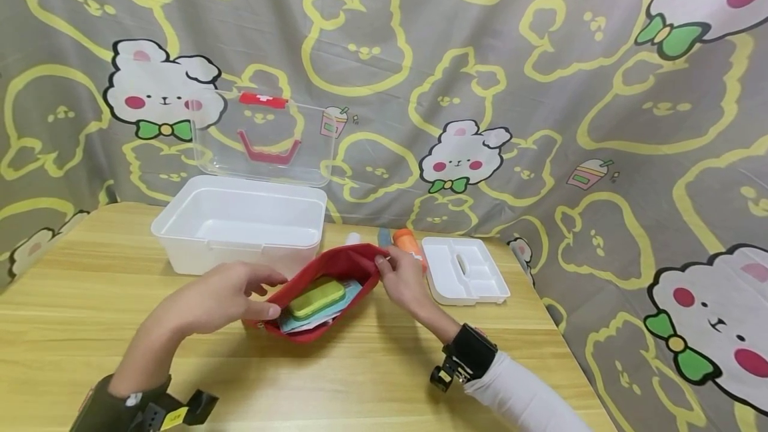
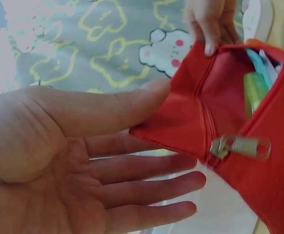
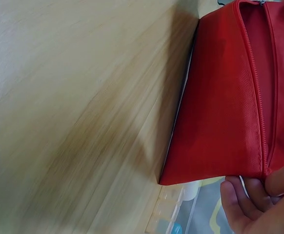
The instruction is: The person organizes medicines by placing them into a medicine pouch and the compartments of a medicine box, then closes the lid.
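Observation:
Between the two hands is a red zippered pouch (image 1: 345,264), its mouth spread wide. Inside lie a yellow-green case (image 1: 318,297) and light blue and white packets (image 1: 353,289). The left hand (image 1: 219,299) pinches one end corner between thumb and index finger. Its other fingers stretch out below in the left wrist view, close to the metal zipper pull (image 2: 247,146). At the opposite end, the right hand (image 1: 405,282) pinches the rim, thumb on the near side and curled fingers behind. The right wrist view shows the pouch's red side wall (image 3: 215,107) near the tabletop.
A white plastic box (image 1: 231,259) stands behind the pouch, its transparent lid (image 1: 318,152) with red handle raised. Right of it are a small white object (image 1: 353,239), an orange cylinder (image 1: 408,243) and a white compartment tray (image 1: 444,293). A patterned curtain (image 1: 384,119) hangs behind the wooden table (image 1: 270,385).

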Tool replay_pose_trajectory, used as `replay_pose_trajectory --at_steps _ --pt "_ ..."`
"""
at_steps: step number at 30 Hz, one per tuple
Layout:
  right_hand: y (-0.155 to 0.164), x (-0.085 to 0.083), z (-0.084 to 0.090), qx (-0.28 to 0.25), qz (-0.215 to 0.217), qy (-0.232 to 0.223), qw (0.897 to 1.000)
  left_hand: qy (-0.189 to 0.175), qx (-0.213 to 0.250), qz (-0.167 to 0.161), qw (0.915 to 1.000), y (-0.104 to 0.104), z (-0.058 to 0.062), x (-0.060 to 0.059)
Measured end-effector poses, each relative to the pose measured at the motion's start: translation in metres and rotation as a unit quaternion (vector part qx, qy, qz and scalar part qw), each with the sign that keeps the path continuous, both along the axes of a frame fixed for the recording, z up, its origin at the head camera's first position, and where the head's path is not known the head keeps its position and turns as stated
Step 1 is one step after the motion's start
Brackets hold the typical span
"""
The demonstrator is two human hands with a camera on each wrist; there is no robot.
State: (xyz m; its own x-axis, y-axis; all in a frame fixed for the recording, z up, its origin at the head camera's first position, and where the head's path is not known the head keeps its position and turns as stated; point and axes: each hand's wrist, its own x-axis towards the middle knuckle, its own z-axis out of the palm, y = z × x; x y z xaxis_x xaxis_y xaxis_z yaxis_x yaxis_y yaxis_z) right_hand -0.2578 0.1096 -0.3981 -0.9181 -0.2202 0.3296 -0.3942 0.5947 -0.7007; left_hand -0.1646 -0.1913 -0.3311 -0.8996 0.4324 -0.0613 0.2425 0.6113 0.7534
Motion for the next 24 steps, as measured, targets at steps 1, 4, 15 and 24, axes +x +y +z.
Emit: replay_pose_trajectory --at_steps 1,4,15,24 --pt "0.001 0.000 0.000 0.007 -0.004 0.004 1.000 -0.007 0.004 -0.002 1.0000 -0.002 0.000 0.000" --pt "0.006 0.000 0.001 0.025 -0.014 0.000 1.000 -0.017 0.019 -0.019 0.9995 -0.007 -0.001 -0.002" --pt "0.024 0.005 0.006 -0.023 -0.022 -0.049 0.998 -0.009 0.033 0.001 0.9994 -0.016 -0.011 -0.011" --pt "0.045 0.011 0.003 -0.055 -0.028 -0.056 0.997 0.059 0.044 0.147 0.9864 0.010 -0.028 -0.024"
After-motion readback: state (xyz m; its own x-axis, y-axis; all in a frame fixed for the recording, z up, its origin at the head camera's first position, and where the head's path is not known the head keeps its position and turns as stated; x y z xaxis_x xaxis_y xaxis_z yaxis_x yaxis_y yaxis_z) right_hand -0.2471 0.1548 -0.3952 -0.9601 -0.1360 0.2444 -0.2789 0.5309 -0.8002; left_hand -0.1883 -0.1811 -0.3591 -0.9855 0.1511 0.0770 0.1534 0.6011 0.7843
